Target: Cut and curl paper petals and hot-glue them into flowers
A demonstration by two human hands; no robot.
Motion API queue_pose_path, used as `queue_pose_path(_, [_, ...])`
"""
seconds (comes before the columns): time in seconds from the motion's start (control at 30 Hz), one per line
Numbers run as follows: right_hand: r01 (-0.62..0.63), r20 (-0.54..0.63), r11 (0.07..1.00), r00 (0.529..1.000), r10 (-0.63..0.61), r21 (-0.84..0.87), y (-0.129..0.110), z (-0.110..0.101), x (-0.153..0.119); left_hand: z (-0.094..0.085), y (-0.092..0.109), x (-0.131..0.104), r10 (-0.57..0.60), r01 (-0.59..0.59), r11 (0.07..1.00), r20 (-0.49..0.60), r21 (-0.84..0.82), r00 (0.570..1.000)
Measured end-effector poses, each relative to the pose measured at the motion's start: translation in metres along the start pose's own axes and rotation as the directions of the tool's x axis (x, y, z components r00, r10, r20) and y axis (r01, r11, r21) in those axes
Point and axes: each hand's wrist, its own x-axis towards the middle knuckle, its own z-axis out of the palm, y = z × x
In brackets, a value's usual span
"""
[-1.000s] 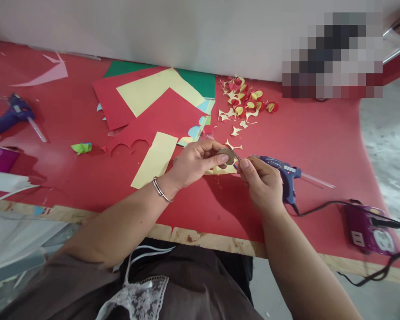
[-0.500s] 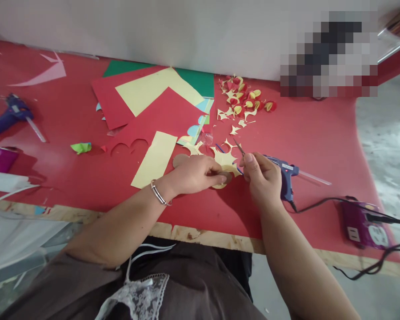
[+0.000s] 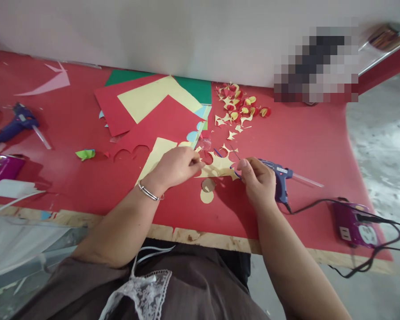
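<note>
My left hand [image 3: 183, 165] has its fingers pinched at the left edge of a yellow paper scrap [image 3: 220, 165] with round bites cut out. Just below lie a brown disc [image 3: 208, 185] and a yellow paper circle [image 3: 206, 196], partly overlapping, with a tiny yellow bit on the disc. My right hand [image 3: 258, 178] is closed round a thin pointed metal tool [image 3: 234, 151]; its grip end is hidden in the palm. Thin blue pieces [image 3: 217, 152] show around the scrap. Beside the right hand rests a blue glue gun [image 3: 282, 178] with a clear stick.
Red, yellow and green sheets [image 3: 193, 91] overlap at the back. Red-and-yellow folded paper pieces [image 3: 248, 106] and offcuts lie right of them. A purple power box [image 3: 355, 224] with black cables sits at right. Another glue gun [image 3: 20, 120] lies at left, near a green paper piece [image 3: 86, 154].
My left hand has moved left and slightly up, off the brown disc and yellow circle, which now lie uncovered. My right hand still holds the pointed tool.
</note>
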Motion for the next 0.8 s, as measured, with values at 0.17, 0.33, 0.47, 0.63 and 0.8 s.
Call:
queue_pose_path(0.17, [0.002, 0.069, 1.000, 0.998, -0.002, -0.006, 0.002, 0.003, -0.002, -0.003, -0.023, 0.010, -0.104, 0.129, 0.990, -0.306, 0.061, 0.946])
queue_pose_path(0.33, [0.034, 0.103, 0.996, 0.994, -0.026, -0.080, 0.005, 0.004, -0.001, 0.001, -0.029, 0.015, -0.109, 0.149, 0.978, -0.253, 0.146, 0.961])
queue_pose_path(0.47, [0.032, 0.091, 0.996, 0.996, -0.024, -0.088, 0.005, 0.003, 0.000, -0.011, -0.025, 0.005, -0.121, 0.148, 0.972, -0.152, 0.182, 0.981])
queue_pose_path(0.63, [0.023, 0.072, 0.997, 0.997, -0.017, -0.075, 0.004, 0.003, -0.001, -0.030, -0.024, -0.007, -0.170, 0.157, 0.958, 0.034, 0.240, 0.985])
queue_pose_path(0.8, [0.001, 0.050, 0.999, 0.999, 0.001, -0.036, 0.007, 0.002, -0.003, -0.037, -0.026, -0.009, -0.177, 0.164, 0.982, 0.141, 0.099, 0.974])
